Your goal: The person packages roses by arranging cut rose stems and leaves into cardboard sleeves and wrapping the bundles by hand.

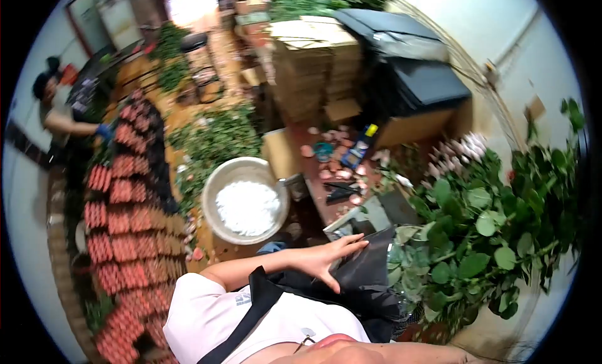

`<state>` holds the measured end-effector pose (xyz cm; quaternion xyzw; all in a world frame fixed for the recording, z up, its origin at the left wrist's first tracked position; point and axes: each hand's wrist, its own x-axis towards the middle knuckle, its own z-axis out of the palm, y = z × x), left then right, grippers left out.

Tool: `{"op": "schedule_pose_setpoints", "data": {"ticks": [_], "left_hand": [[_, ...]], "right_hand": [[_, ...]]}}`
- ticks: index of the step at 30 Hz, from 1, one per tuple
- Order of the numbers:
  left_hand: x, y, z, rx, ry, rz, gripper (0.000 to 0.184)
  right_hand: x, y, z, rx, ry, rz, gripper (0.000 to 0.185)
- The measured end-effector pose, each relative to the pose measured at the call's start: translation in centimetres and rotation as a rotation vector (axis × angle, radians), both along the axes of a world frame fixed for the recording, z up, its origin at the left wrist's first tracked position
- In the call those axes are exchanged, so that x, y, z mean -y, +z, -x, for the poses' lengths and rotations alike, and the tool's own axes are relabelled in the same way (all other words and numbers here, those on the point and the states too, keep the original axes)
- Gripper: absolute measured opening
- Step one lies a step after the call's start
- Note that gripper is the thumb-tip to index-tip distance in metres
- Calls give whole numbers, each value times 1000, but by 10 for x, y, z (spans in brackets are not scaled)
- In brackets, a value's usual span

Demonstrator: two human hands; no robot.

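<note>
Left hand (332, 256) is open, fingers spread and thumb apart, its fingertips at the dark glossy sheet (371, 263); whether they touch or grip it is unclear. The right hand is out of view. The sheet lies in front of the person's body, its lower part merging with black clothing. Just beside it, smooth rounded leaves on the leafy stems (476, 251) spread right, hiding their lower ends. Beyond the fingers, a pale-edged flat panel (357, 218) is partly covered. Pink petals (343, 174), dark tools (342, 191) and a blue-and-yellow object (359, 147) crowd the reddish desk (318, 189), leaving little bare surface. A round, pale basin (210, 204) stands left of the desk's edge, its white contents too bright to make out. Layered cardboard (313, 69) rises behind. Far left, rows of pink bundles (128, 223) blur beside another person (59, 116).
</note>
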<state>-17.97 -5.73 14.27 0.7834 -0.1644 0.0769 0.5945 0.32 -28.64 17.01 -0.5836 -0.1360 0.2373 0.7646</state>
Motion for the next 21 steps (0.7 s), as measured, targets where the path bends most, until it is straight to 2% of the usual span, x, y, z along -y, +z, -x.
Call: {"op": "schedule_pose_setpoints", "data": {"ticks": [3,8,10,11,16,21], "left_hand": [[23,-33,54,94,256,9,139],[37,-52,131,8,548,115,139],[35,-54,155,22,572,358,138],[31,-52,168,-34,593,386,138],[6,-66,245,134,835,328,137],[-26,-64,352,24,1178,436,135]], "right_hand": [[-29,12,-2,38,190,-41,50],[-110,37,29,80,550,-123,52],[-147,46,57,93,656,-147,53],[-167,48,74,96,712,-159,53],[-273,63,183,98,1024,-202,55],[-369,71,322,43,1296,-222,58]]}}
